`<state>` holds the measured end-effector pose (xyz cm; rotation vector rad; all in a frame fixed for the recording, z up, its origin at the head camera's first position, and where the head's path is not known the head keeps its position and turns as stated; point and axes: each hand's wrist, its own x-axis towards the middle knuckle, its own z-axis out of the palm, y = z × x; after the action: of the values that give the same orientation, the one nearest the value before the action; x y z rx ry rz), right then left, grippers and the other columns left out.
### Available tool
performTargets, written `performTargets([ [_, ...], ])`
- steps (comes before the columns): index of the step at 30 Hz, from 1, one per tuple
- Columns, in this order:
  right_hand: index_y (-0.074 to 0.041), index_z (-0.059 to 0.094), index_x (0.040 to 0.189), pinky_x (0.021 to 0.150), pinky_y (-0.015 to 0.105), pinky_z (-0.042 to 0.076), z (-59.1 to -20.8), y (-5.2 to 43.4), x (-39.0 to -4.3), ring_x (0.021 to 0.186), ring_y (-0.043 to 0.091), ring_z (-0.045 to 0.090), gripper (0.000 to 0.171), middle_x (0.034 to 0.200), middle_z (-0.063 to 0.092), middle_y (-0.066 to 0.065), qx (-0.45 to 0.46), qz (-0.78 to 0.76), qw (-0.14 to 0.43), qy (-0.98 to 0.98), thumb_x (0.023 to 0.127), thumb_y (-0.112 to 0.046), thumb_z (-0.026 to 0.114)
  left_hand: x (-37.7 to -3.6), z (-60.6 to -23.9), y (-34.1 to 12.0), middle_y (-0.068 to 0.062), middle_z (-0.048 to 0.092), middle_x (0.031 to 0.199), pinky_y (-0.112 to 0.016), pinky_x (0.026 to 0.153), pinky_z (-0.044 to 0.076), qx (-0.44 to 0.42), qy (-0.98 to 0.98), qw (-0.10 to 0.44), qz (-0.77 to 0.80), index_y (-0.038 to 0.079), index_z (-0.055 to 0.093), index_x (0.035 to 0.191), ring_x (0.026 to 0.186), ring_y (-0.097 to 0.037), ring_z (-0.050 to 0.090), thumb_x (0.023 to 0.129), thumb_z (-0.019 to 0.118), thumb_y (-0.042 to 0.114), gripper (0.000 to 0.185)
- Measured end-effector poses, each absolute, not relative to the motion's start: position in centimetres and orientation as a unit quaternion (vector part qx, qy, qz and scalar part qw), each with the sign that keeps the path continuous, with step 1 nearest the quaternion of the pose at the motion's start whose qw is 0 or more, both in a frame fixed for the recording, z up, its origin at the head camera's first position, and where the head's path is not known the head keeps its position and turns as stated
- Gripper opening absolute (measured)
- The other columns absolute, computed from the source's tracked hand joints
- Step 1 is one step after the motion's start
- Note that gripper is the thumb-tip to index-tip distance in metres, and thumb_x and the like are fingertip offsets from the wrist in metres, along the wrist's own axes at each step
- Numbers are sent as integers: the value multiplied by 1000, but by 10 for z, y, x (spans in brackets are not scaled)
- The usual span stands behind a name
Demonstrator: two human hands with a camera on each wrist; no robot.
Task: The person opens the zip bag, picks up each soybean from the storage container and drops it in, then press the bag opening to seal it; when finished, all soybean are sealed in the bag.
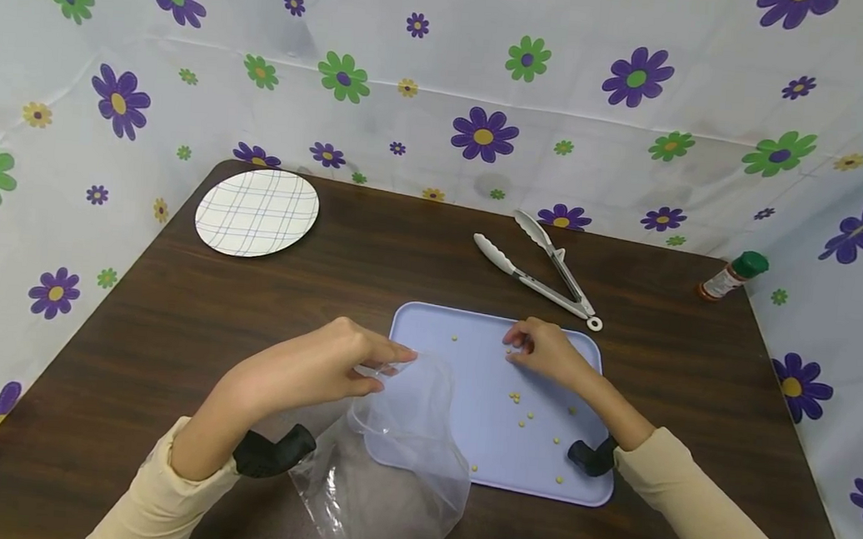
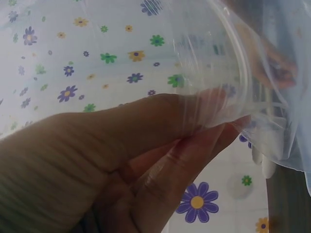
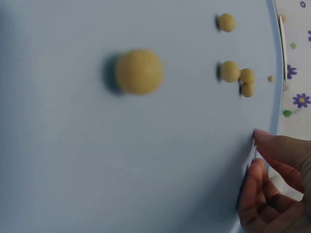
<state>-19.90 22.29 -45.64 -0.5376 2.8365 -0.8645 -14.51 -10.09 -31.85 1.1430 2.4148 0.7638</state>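
— what's she got there? the left hand (image 1: pixel 319 368) is pinching the rim of that clear plastic bag (image 1: pixel 396 459), thumb and fingers closed on the film, holding the mouth open just over the near left corner of the blue tray (image 1: pixel 470 364).

— right. and the right hand (image 1: pixel 546 351) is down on the far part of the tray, fingertips (image 3: pixel 265 138) bunched together against the surface. looks like it's pinching at one of the little yellow beads (image 1: pixel 520 399), but i can't tell from here whether one is actually between the fingers.

— the rest of them are scattered loose across the tray, most toward the near right side, one small cluster in the middle.

— that's my worry. they're round, and the tray is smooth. a nudge from the wrist and they'd roll, maybe over the low rim onto the bench (image 1: pixel 172 318).

— and the bag is floppy. if the pinch slackens, i'd guess the mouth folds shut and a bead bounces off the film instead of dropping in.

— the tongs (image 1: pixel 544 273) lie beyond the tray, untouched. the plate (image 1: pixel 257 211) and the spice bottle (image 1: pixel 732 276) sit well away at the far corners.
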Motion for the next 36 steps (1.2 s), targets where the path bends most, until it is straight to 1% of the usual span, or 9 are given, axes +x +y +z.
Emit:
performTargets([
  [4, -8, 66, 79, 58, 19, 39, -459, 224, -199, 65, 9, 49, 8, 74, 58, 3, -171, -279, 52, 943, 75, -7, 74, -145, -319, -100, -6, 64, 120, -17, 75, 53, 397, 858, 185, 269, 7, 60, 123, 97, -12, 67, 79, 69, 2, 45],
  [8, -9, 65, 75, 57, 19, 38, -461, 225, -198, 64, 8, 49, 8, 72, 58, 2, -170, -274, 32, 946, 77, -9, 72, -144, -320, -99, -5, 64, 121, -17, 76, 53, 395, 859, 185, 267, 7, 60, 123, 98, -11, 67, 79, 69, 3, 45],
  [15, -6, 64, 80, 58, 19, 43, -453, 223, -194, 65, 7, 53, 6, 71, 63, 2, -166, -296, 8, 941, 82, -10, 68, -147, -321, -95, -4, 63, 122, -19, 76, 53, 393, 861, 185, 263, 8, 60, 123, 99, -11, 67, 80, 69, 4, 44],
  [21, -5, 65, 83, 57, 19, 45, -422, 195, -177, 65, 5, 51, 4, 72, 63, 2, -189, -393, -53, 899, 83, -8, 67, -145, -324, -96, -4, 65, 118, -19, 75, 53, 398, 861, 181, 260, 6, 60, 123, 97, -11, 67, 81, 68, 5, 43],
  [23, -6, 65, 84, 59, 19, 47, -409, 182, -170, 66, 4, 51, 3, 75, 64, 2, -215, -420, -65, 879, 82, -5, 66, -144, -325, -97, -4, 65, 118, -19, 75, 53, 398, 861, 184, 258, 6, 61, 122, 97, -11, 67, 81, 68, 5, 42],
  [27, -9, 64, 86, 64, 19, 50, -384, 159, -157, 70, 4, 53, 15, 82, 64, 2, -282, -464, -67, 837, 80, 4, 63, -145, -327, -96, -2, 66, 118, -16, 74, 52, 394, 862, 194, 254, 8, 62, 121, 97, -10, 67, 82, 68, 6, 40],
  [30, -9, 65, 88, 66, 19, 50, -368, 142, -149, 73, 6, 54, 18, 83, 63, 3, -357, -476, -61, 801, 80, 6, 61, -146, -328, -95, -4, 67, 114, -16, 72, 52, 399, 861, 190, 252, 8, 62, 121, 94, -11, 68, 81, 68, 5, 40],
  [33, -9, 66, 89, 66, 15, 49, -356, 128, -142, 74, 6, 55, 16, 83, 64, 2, -445, -449, -63, 773, 81, 4, 62, -147, -329, -95, -2, 68, 111, -16, 73, 52, 406, 860, 180, 252, 9, 64, 118, 93, -10, 68, 80, 69, 4, 39],
  [36, -8, 67, 89, 69, 10, 47, -349, 119, -137, 75, 5, 57, 12, 85, 63, -1, -527, -373, -71, 761, 82, 1, 64, -148, -329, -96, 0, 69, 108, -17, 74, 52, 416, 858, 165, 252, 10, 65, 115, 91, -9, 67, 79, 70, 3, 37],
])
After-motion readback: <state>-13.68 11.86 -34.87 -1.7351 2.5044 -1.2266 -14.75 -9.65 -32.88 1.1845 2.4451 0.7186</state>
